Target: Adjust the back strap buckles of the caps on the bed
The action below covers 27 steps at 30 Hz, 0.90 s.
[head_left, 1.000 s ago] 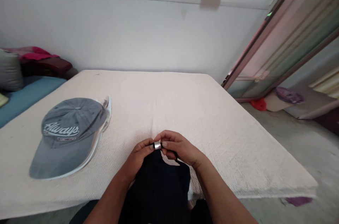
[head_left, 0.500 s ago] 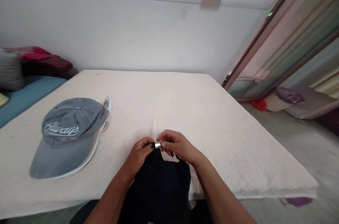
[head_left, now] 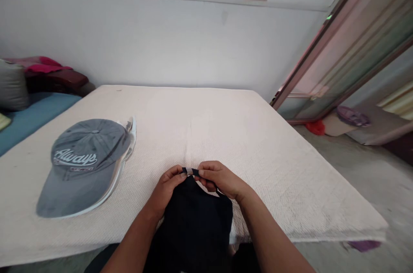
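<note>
A black cap [head_left: 198, 217] lies at the near edge of the table, its back opening and strap turned away from me. My left hand [head_left: 169, 185] pinches the left end of the strap beside a small silver buckle [head_left: 189, 171]. On the other side of the buckle, my right hand [head_left: 219, 178] grips the strap between thumb and fingers. The strap is stretched between both hands, with the opening below it. To the left rests a grey cap [head_left: 93, 148] with white "Always" lettering, stacked on at least one lighter cap [head_left: 133, 131].
A cream cloth covers the table [head_left: 226, 122], which reaches to a white wall [head_left: 155, 41]. Left of it are a blue seat [head_left: 51, 107] and a grey cushion [head_left: 12, 86]. On the floor at right stands a bin [head_left: 338, 122] near a sliding door.
My right hand has shifted slightly right, and black strap now shows between it and the buckle. The buckle has tilted and moved a little up and left. A pink note has appeared on the wall.
</note>
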Tool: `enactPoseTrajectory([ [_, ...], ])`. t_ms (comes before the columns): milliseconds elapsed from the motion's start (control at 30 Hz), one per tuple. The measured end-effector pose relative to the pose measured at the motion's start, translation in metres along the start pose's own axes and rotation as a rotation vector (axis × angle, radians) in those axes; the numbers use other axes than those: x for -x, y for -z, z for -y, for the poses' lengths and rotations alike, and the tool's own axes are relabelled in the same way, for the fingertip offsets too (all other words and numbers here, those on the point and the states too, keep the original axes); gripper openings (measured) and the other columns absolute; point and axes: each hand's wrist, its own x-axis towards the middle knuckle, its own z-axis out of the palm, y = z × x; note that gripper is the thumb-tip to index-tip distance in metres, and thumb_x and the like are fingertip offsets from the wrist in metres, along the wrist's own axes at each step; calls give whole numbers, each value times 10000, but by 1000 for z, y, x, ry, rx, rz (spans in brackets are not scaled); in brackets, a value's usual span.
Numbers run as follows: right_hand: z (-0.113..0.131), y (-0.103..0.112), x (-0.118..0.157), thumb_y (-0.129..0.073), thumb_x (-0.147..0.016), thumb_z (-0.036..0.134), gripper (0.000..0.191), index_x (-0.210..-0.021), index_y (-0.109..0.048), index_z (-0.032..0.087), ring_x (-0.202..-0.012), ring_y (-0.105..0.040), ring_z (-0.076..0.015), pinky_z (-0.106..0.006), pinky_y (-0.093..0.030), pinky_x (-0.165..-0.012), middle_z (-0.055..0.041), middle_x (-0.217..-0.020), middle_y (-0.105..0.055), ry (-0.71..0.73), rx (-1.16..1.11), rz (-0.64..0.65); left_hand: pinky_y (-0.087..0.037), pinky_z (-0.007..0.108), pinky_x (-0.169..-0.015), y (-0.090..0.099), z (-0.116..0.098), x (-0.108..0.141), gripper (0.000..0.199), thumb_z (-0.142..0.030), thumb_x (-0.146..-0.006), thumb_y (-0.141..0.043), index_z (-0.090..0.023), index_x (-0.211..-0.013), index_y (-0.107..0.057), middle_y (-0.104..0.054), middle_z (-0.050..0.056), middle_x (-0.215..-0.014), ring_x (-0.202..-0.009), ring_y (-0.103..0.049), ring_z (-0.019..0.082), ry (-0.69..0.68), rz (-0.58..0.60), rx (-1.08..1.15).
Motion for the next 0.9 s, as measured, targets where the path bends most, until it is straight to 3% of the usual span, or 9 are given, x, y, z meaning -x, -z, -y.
enactPoseTrajectory([
  [200, -3, -1, 0, -614, -814, 300, 182, -731, -555, 149, -437, -287, -35, -200, -189, -421, 49, -578, -439, 23, -88, 66, -394, 194, -586, 4, 2, 4, 157, -272, -700, -750, -167, -810, -710, -664, 1, -680, -580, -554, 87, 81, 32, -61],
  [367, 1, -3, 1, -647, -798, 244, 155, -919, -584, 172, -442, -286, -30, -186, -168, -418, 55, -593, -457, 44, -165, 95, -397, 189, -590, 3, 2, 5, 154, -298, -712, -749, -169, -790, -718, -672, 4, -686, -581, -564, 81, 100, 55, -21],
  [567, 2, -7, 2, -670, -786, 231, 212, -973, -583, 180, -444, -307, -27, -169, -162, -408, 51, -589, -480, 51, -260, 154, -411, 207, -609, -1, -1, 8, 173, -290, -711, -746, -152, -815, -739, -689, 35, -691, -607, -582, 105, 138, 100, -43],
  [900, 2, -5, -1, -693, -754, 271, 208, -907, -591, 174, -433, -314, -34, -182, -173, -402, 61, -567, -462, -13, -120, 112, -385, 218, -586, -4, 0, 7, 171, -248, -675, -740, -169, -795, -648, -628, -11, -678, -592, -543, 108, 46, 64, -143],
])
